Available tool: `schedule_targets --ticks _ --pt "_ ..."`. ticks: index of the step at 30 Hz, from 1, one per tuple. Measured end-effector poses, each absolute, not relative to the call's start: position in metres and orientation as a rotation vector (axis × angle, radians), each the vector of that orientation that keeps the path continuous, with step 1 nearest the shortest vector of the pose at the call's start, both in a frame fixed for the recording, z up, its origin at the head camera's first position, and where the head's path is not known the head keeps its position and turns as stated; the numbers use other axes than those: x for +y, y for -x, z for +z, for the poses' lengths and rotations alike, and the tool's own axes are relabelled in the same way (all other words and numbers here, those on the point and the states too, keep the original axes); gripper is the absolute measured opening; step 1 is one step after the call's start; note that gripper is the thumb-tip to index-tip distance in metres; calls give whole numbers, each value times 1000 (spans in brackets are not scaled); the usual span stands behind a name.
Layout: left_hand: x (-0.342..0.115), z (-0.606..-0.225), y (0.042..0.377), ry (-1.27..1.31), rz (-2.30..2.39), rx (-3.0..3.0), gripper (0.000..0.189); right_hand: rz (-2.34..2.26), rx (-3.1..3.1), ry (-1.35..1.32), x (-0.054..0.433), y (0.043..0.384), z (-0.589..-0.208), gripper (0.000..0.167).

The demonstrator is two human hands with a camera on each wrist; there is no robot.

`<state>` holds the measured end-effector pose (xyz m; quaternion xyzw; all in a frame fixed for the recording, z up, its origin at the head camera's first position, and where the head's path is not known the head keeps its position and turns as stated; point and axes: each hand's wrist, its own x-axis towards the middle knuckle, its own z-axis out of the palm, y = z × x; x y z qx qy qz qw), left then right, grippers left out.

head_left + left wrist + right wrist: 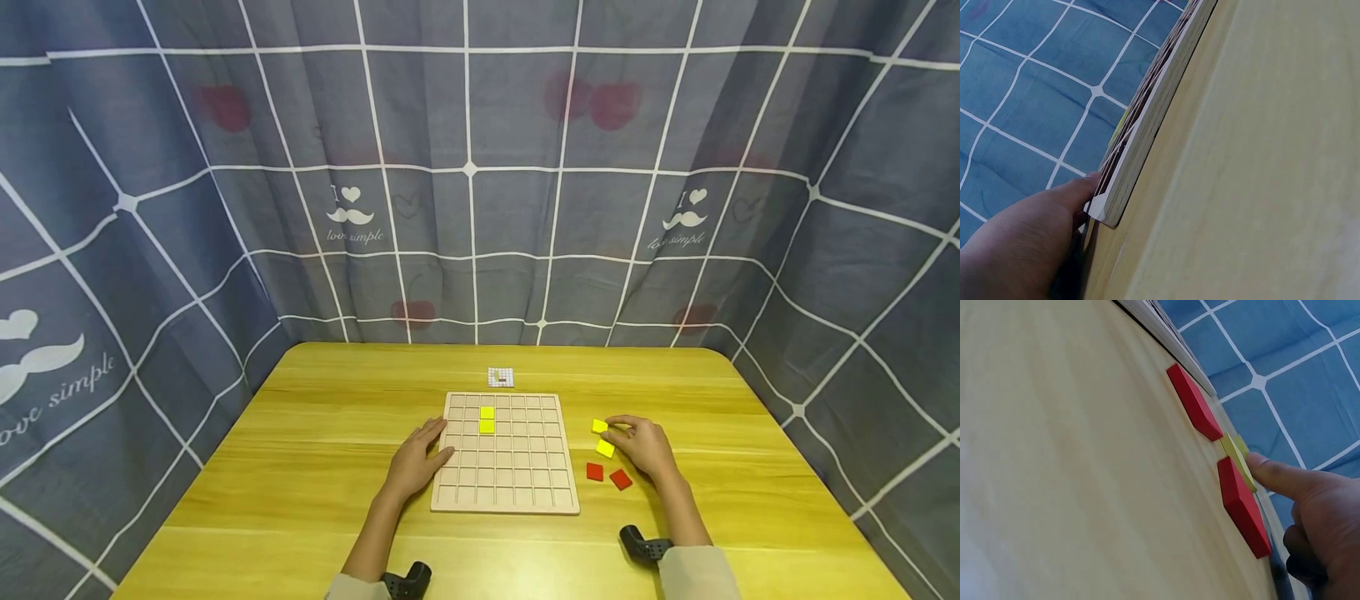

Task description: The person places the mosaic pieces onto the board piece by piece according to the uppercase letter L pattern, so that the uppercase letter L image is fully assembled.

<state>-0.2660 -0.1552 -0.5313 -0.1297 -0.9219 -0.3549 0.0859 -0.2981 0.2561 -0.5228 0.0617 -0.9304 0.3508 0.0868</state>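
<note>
A light wooden grid board (504, 492) lies on the table, with a yellow tile (487, 412) and a second yellow tile (487, 427) set one below the other in its upper part. At the board's left edge my left hand (414, 460) rests, fingers extended and thumb on the rim. To the right of the board, my right hand (643, 443) pinches the farther loose yellow tile (598, 426) at its right side with thumb and index finger. Just below those fingertips lies another yellow tile (605, 448). Nearer me are two red tiles (595, 472), also seen in the right wrist view.
A small printed card (501, 377) with a grid pattern lies behind the board. The yellow wooden table (315, 467) is bordered by a grey-blue checked curtain (510, 208) at the back and sides. Each wrist carries a black camera mount (643, 546).
</note>
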Motion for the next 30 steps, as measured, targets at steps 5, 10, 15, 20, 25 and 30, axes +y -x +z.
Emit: schedule_targets --ticks 5,10,15,20,25,30 --pt "-156 -531 265 387 -1054 -2749 56 1033 -2721 -206 244 299 -518 34" --pt "-156 -530 265 391 -1059 -2747 56 1070 -2645 -273 220 300 -506 33" --pt "-156 -530 266 386 -1060 -2749 56 1079 -2586 -390 189 299 -496 32" --pt "-155 -529 266 388 -1065 -2744 56 1089 -2569 -483 158 299 -495 32" --pt "-155 -530 266 393 -1060 -2740 56 1090 -2596 -525 130 298 -499 30" --pt "-155 -530 266 387 -1065 -2743 56 1070 -2597 -596 107 296 -507 29"
